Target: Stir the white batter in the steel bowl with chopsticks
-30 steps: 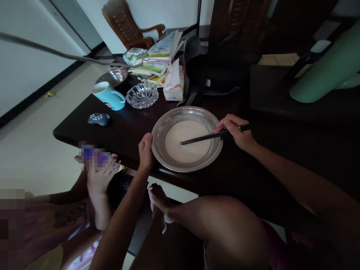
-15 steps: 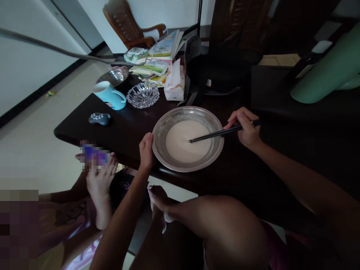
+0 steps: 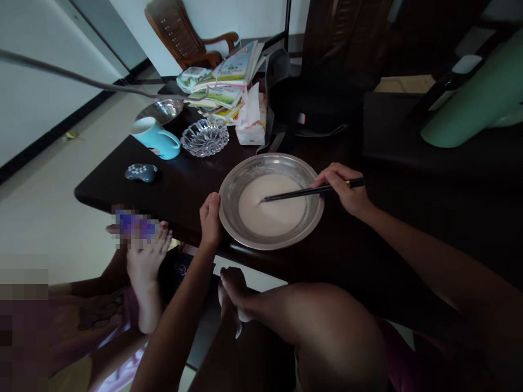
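A wide metal bowl (image 3: pixel 229 223) stands near the front edge of the dark table, with a pale, milky batter (image 3: pixel 278 215) in it. My left hand (image 3: pixel 210 220) grips the bowl's left rim, thumb on top and the other fingers hidden beneath or behind it. Over the bowl's right side, my right hand (image 3: pixel 345 190) is closed around dark chopsticks (image 3: pixel 294 193). They slant down to the left, and their tips dip into the liquid left of its middle.
Behind the bowl are a glass dish (image 3: pixel 205 138), a blue mug (image 3: pixel 155 139), a tissue box (image 3: pixel 251 122), magazines (image 3: pixel 223 95) and a black bag (image 3: pixel 318 109). A grey controller-like object (image 3: pixel 141 172) lies at left. A green flask (image 3: pixel 461 120) stands right. Another person (image 3: pixel 102 310) sits at left.
My right hand has moved left, carrying the chopstick tips left and slightly up through the batter. My left hand stays on the bowl's rim.
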Demonstrator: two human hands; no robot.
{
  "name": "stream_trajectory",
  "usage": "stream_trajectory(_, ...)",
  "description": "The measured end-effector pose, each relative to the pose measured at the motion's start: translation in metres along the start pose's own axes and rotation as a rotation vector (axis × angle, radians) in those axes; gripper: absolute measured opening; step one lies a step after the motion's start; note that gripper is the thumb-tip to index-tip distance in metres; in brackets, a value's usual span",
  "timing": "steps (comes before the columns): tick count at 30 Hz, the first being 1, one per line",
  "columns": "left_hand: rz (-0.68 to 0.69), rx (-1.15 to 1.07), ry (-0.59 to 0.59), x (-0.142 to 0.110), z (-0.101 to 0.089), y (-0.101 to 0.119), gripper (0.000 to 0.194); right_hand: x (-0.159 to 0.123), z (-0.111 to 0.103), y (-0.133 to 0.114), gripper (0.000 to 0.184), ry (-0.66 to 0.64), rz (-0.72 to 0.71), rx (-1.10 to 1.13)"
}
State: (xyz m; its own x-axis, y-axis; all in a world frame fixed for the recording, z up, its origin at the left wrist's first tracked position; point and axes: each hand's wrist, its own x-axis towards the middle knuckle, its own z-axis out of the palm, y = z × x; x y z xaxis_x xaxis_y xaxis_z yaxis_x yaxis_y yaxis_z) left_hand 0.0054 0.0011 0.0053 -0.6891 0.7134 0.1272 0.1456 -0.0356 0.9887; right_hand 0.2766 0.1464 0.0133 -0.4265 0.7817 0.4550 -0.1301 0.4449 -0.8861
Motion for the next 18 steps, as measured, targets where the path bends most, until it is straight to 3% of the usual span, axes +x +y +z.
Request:
stream_trajectory(3,-0.003,0.016,0.012,0.0003,0.0002,0.0012,0.046,0.0005,-0.0016,0.001,0.032,0.105,-0.018,0.054)
stream_trajectory(8,-0.001,0.001,0.012,0.0007,-0.0003,-0.0001,0.045,0.0,-0.0009,0.0001,0.03,-0.064,-0.018,0.016)
stream_trajectory(13,0.003,-0.007,0.01,0.0013,-0.0008,-0.0031,0.046,0.0012,-0.0017,0.0009,0.035,0.131,-0.026,0.035)
stream_trajectory(18,0.022,-0.014,-0.008,0.0015,-0.0012,-0.004,0.046,0.0,0.0,0.0002,0.034,-0.034,-0.007,0.018)
